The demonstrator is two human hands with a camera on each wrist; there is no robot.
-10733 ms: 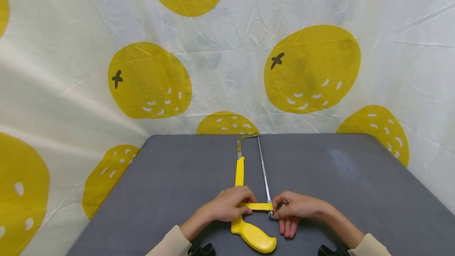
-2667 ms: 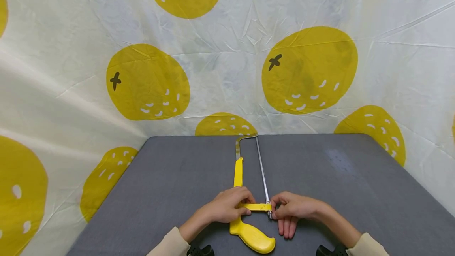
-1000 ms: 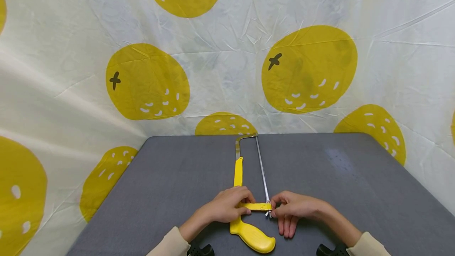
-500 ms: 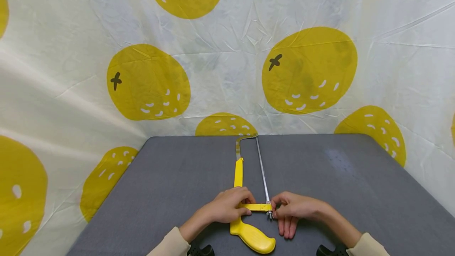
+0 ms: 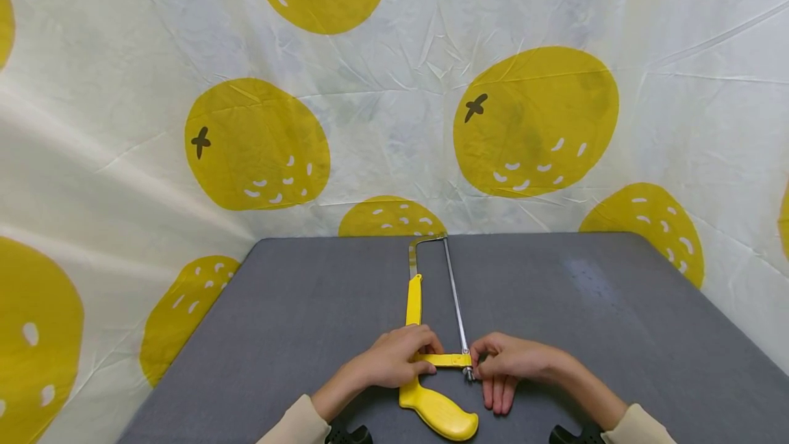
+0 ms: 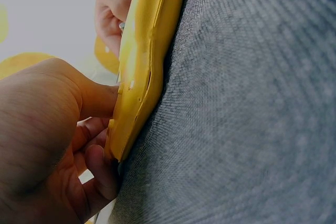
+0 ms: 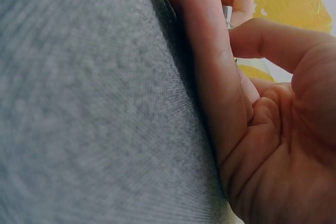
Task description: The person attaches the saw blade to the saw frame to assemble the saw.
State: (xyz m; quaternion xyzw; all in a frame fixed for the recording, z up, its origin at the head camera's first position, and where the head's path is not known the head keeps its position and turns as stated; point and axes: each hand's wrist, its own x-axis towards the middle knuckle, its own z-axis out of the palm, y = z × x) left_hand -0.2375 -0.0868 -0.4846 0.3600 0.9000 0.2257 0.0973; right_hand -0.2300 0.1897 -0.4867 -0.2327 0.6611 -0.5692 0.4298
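A hacksaw with a yellow handle (image 5: 439, 413) lies on the grey table, its far end by the back edge. The silver blade (image 5: 455, 293) runs along its right side to a yellow crosspiece (image 5: 450, 360). My left hand (image 5: 399, 356) grips the frame where the crosspiece meets it; in the left wrist view, thumb and fingers hold the yellow body (image 6: 144, 61). At the blade's near end, thumb and index of my right hand (image 5: 514, 358) pinch a small metal wing nut (image 5: 469, 374). The right wrist view hides the nut behind the fingers (image 7: 210, 61).
Grey cloth covers the table (image 5: 320, 293), with a pale patch (image 5: 588, 276) at right. Behind and at the left hangs a white curtain (image 5: 394, 136) printed with yellow fruit. A dark device (image 5: 348, 434) sits at the left wrist.
The wing nut sits at different angles across the frames, its wings spread a second ago and narrower now. Right fingertips shift slightly at it. The left hand and hacksaw stay in place.
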